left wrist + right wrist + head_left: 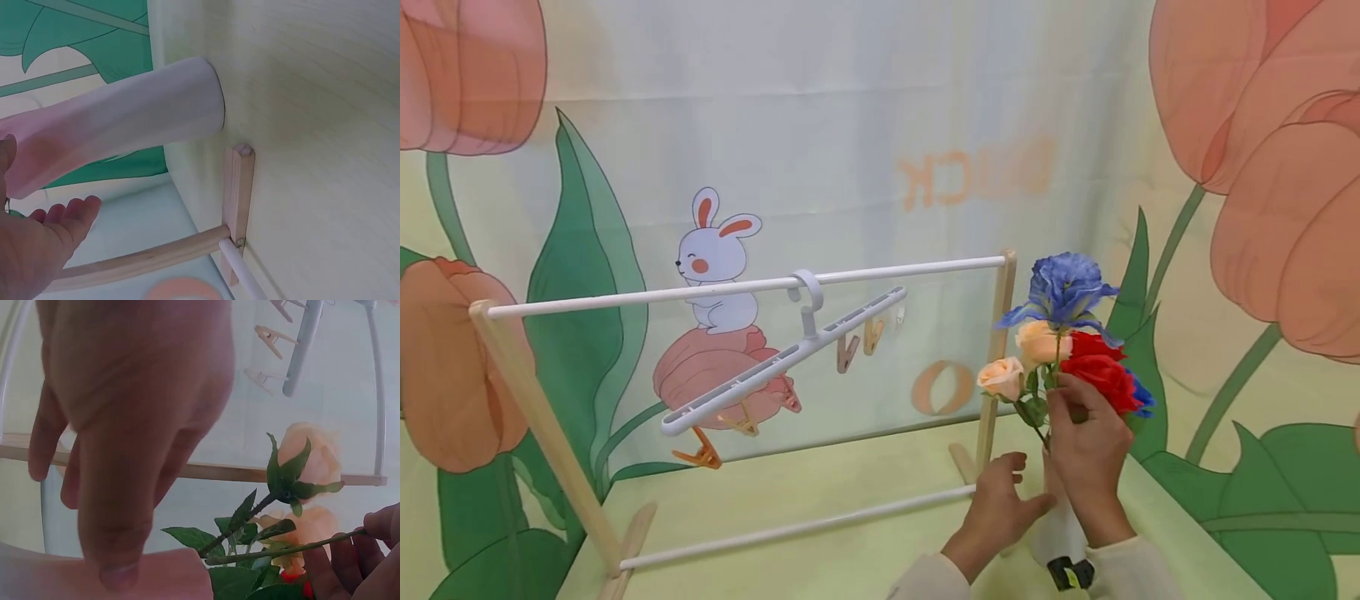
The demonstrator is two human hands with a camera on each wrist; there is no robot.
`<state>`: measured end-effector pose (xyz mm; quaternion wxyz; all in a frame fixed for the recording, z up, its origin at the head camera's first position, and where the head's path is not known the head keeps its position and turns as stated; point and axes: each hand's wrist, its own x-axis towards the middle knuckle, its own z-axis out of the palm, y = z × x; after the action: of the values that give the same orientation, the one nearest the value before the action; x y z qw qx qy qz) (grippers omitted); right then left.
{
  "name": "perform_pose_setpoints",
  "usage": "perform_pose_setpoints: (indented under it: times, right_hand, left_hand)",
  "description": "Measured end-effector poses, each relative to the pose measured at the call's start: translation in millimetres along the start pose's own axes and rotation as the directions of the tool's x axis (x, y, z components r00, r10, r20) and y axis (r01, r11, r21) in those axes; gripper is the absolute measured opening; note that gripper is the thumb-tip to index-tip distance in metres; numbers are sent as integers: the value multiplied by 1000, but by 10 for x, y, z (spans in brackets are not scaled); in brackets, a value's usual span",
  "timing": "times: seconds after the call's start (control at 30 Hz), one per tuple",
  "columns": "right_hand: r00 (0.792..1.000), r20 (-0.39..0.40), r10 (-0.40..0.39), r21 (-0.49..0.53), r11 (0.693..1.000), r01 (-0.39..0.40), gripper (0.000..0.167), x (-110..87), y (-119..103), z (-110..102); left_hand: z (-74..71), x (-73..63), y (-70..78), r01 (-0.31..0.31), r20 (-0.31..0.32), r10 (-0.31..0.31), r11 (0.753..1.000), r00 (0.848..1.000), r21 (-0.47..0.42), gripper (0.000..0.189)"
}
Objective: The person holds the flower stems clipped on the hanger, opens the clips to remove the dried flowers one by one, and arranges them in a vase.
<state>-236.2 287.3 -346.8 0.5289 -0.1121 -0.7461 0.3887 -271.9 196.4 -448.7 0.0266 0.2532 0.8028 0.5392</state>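
My right hand (1092,437) pinches the thin green stem (287,549) of a blue flower (1064,287) between thumb and fingers. The stem's lower end is right at the mouth of a pale pink-and-white vase (150,109). Peach roses (1002,377) and red flowers (1101,379) stand at the vase, partly behind my right hand. On the vase's left side is my left hand (1002,507), its fingers spread loosely and held off the wall. Its thumb (119,575) lies against the vase near the rim.
A wooden-sided rack with a white top rod (722,290) stands left of the vase. From it hangs a grey hanger (775,367) carrying several small clips, among them an orange clip (702,452). The rack's wooden foot (237,194) sits close to the vase base.
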Motion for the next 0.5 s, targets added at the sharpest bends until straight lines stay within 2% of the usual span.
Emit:
perform_pose_setpoints:
  times: [0.3,0.5]
  right_hand:
    - [1000,-27,-3,-6,1000,3,18,63,93,-90]
    - [1000,-18,0,-15,1000,0,19,104,136,-138]
  left_hand:
    - [179,40,17,-47,-34,47,999,998,-6,68]
    - [312,122,71,-49,-93,38,991,995,-123,54]
